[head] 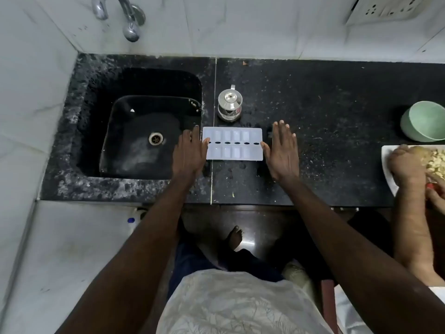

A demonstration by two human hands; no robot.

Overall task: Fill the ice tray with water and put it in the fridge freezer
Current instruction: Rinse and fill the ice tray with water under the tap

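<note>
Right now the white, translucent rectangular plastic ice tray lies flat on the black speckled stone table, just to the right of the seam beside the black sink. Its long axis runs from 9 o'clock to 3 o'clock, so each short end looks toward one hand. The left hand stands at the tray's 9 o'clock end and the right hand at its 3 o'clock end. Both are wide, with the fingers straight and pointing to 12 o'clock, and they hold nothing. Each thumb tip seems to touch its short edge, but I cannot tell if it already presses.

I see no water in the tray's cells, so I judge the filling is not yet done. The curved chrome tap is at about 10 o'clock from the tray, beyond the sink, so the left hand is the nearer one to it. A lift by both ends, keeping the tray level, and a carry toward 10 o'clock would be the natural move. A small shiny steel lidded pot stands near the tray at 12 o'clock, apart from it.
</note>
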